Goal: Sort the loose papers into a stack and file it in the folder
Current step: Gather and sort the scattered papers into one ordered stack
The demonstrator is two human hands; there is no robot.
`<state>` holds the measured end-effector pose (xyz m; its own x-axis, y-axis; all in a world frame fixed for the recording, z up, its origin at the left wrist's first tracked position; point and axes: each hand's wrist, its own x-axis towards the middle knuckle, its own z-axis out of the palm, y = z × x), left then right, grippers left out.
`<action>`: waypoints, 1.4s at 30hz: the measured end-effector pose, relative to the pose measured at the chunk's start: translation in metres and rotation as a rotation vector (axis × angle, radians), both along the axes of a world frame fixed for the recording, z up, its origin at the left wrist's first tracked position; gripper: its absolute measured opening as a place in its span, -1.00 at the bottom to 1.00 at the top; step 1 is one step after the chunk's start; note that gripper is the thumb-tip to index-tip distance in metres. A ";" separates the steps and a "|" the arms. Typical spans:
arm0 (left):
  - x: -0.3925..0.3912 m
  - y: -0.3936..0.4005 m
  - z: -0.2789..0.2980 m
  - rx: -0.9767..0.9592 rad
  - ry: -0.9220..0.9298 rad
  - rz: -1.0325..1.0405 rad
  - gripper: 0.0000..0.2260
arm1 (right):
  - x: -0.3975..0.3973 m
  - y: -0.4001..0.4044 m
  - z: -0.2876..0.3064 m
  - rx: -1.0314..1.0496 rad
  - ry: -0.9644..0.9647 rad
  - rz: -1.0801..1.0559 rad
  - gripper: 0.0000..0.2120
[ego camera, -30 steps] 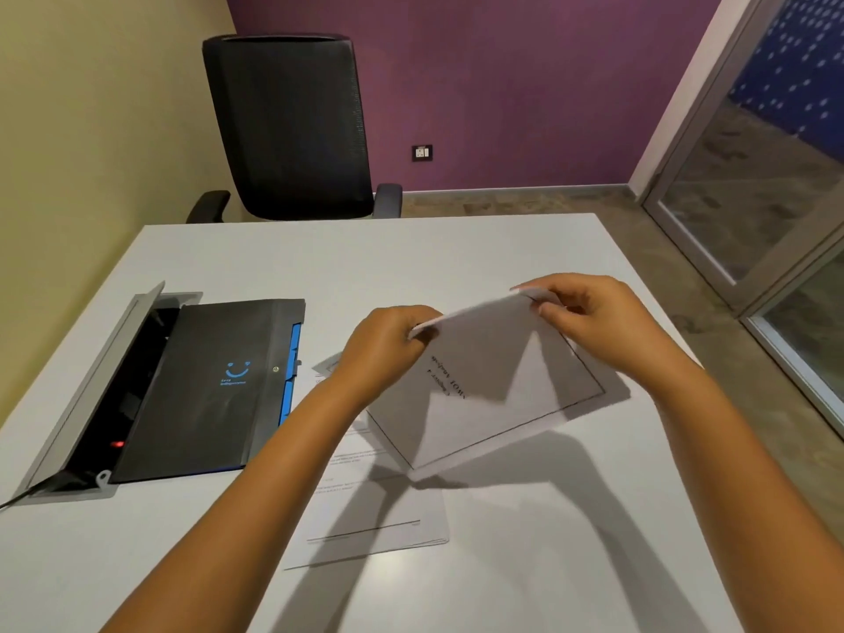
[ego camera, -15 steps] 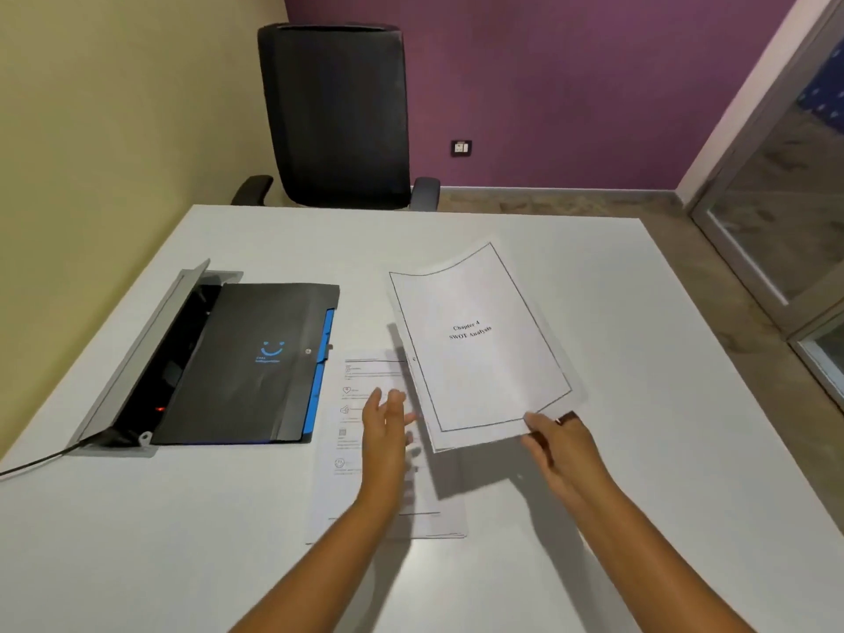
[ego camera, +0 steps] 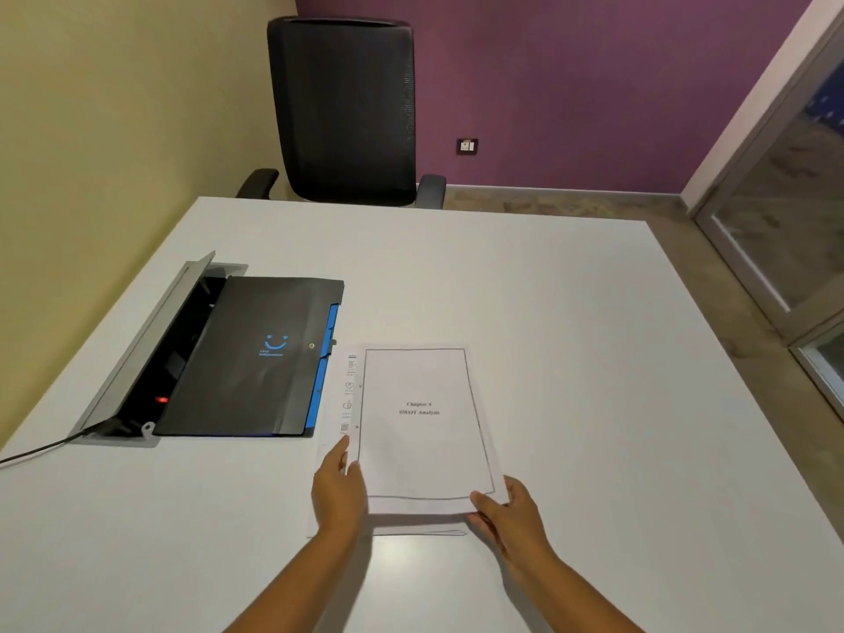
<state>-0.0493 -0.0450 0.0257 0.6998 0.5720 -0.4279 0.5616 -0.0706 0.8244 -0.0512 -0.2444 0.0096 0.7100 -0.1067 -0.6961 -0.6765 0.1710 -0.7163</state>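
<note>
A white sheet with a black border and a "Chapter 4" title lies on top of other printed papers on the white table; the lower papers stick out at its left and near edges. My left hand rests with straight fingers against the stack's left near edge. My right hand holds the top sheet's near right corner, thumb on top. A black folder with a blue smile logo and blue tabs lies closed to the left of the papers.
An open grey cable box is sunk in the table under the folder's left edge, with a cable running off to the left. A black office chair stands at the far side. A glass door is at the right.
The bordered sheet, held up and tilted before, has come down flat onto the other papers. Both hands have moved to the stack's near edge.
</note>
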 end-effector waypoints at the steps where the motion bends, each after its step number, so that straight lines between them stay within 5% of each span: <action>1: -0.007 0.003 -0.006 0.026 0.030 0.000 -0.63 | -0.001 0.001 -0.005 -0.025 0.003 0.017 -0.69; 8: -0.027 0.018 -0.026 0.128 0.107 -0.029 -0.63 | -0.006 0.015 -0.019 -0.353 -0.012 0.421 -0.74; 14: -0.013 0.032 -0.026 0.391 0.219 0.025 -0.63 | 0.003 0.014 -0.019 -0.697 -0.112 0.611 -0.42; 23: 0.010 0.039 -0.030 0.092 0.317 -0.023 -0.56 | 0.004 0.021 -0.016 -0.952 -0.120 0.816 -0.43; 30: 0.011 0.047 -0.021 -0.081 0.254 -0.305 -0.66 | 0.006 0.009 -0.012 -0.990 -0.140 0.812 -0.45; 32: 0.009 0.047 -0.017 -0.107 0.192 -0.320 -0.64 | 0.012 0.002 -0.010 -0.939 -0.133 0.776 -0.48; 36: 0.007 0.043 -0.006 -0.157 0.077 -0.387 -0.65 | 0.035 -0.007 0.007 -0.387 -0.159 0.408 -0.87; 38: 0.010 0.041 0.002 -0.144 0.006 -0.401 -0.65 | 0.045 -0.015 0.017 -0.176 -0.190 0.242 -0.80; 42: 0.024 0.035 0.024 -0.113 -0.122 -0.390 -0.65 | 0.062 -0.028 0.044 -0.136 -0.347 0.221 -0.74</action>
<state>-0.0256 -0.0102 0.0492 0.9040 0.2083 -0.3733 0.4086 -0.1643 0.8978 0.0104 -0.2722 0.0540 0.9155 -0.0006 -0.4023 -0.4015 -0.0626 -0.9137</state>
